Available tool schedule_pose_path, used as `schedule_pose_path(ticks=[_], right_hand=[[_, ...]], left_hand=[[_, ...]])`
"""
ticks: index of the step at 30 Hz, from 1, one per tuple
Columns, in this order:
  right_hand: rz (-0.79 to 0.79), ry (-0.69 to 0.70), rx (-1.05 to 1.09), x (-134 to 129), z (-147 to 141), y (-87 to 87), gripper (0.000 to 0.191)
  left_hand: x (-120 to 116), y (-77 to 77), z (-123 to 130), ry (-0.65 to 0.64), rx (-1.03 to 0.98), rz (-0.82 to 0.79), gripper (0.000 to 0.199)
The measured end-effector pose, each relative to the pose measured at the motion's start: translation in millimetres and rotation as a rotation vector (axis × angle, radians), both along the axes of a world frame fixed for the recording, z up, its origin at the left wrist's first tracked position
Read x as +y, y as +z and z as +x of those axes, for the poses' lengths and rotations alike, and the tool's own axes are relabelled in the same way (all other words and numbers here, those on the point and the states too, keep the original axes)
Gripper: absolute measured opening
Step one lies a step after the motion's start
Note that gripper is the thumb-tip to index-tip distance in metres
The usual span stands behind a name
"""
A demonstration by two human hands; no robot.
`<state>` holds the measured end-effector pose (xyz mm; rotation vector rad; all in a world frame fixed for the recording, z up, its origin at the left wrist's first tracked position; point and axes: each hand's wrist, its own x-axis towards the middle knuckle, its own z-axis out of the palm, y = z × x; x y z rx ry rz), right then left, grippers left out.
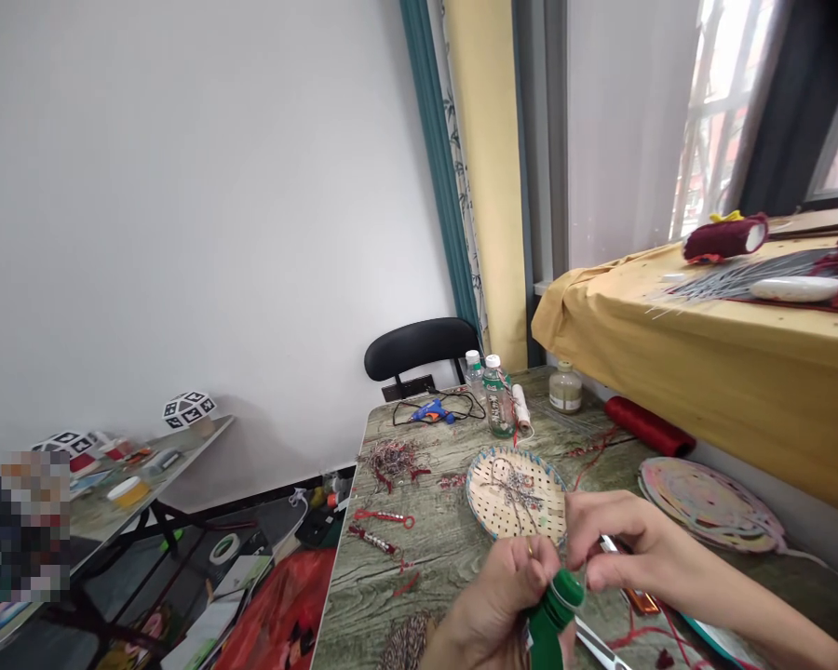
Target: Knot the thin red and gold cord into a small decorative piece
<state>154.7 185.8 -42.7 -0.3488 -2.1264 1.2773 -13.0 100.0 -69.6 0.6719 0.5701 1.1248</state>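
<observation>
Near the bottom centre, my left hand [506, 596] is wrapped round a green bottle-shaped object [557, 609], its rounded top tilted up to the right. My right hand [625, 544] is close beside that top, thumb and fingers curled together; what they pinch is too small to make out. Just beyond both hands lies a round woven basket [485, 484] with blue edging and thin strands in it. Under my hands are scissors [597, 644] and an orange item [642, 601], both partly hidden.
Bottles [499, 400], a blue glue gun [429, 410], a jar [565, 388] and a thread spool [521, 409] stand or lie farther back. Tangled threads [391, 461] are at the table's left. A red roll [648, 426] and a coiled pale mat [712, 502] lie right.
</observation>
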Motion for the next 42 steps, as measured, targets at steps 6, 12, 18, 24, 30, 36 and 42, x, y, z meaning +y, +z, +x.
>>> schedule_pose_path(ticks=[6, 12, 18, 24, 30, 36, 42], right_hand=[[-0.236, -0.231, 0.111, -25, -1, -27.9, 0.03], [-0.541, -0.422, 0.217, -43, -10, -40.0, 0.038], [-0.789, -0.527, 0.39, -41, -6, -17.5, 0.047], [-0.908, -0.531, 0.434, -37, 12, -2.0, 0.05], [-0.836, -0.623, 0.384, -44, 33, -3.6, 0.049], [-0.746, -0.701, 0.294, -50, 49, -3.5, 0.051], [-0.746, -0.635, 0.186, -47, 59, 0.8, 0.055]], left_hand=[[6, 1.3, -8, 0.088, 0.052, -0.008, 0.061], [4, 17.2, -4, 0.248, 0.123, 0.011, 0.059], [2, 32.8, 8, 0.428, 0.229, 0.021, 0.051], [26, 64.0, 7, 0.568, 0.33, 0.055, 0.042], [94, 90.2, 30, 0.629, 0.555, 0.28, 0.02], [180, 87.0, 65, 0.681, 0.982, 0.498, 0.027], [224, 49.2, 82, 0.661, 1.401, 0.622, 0.033]])
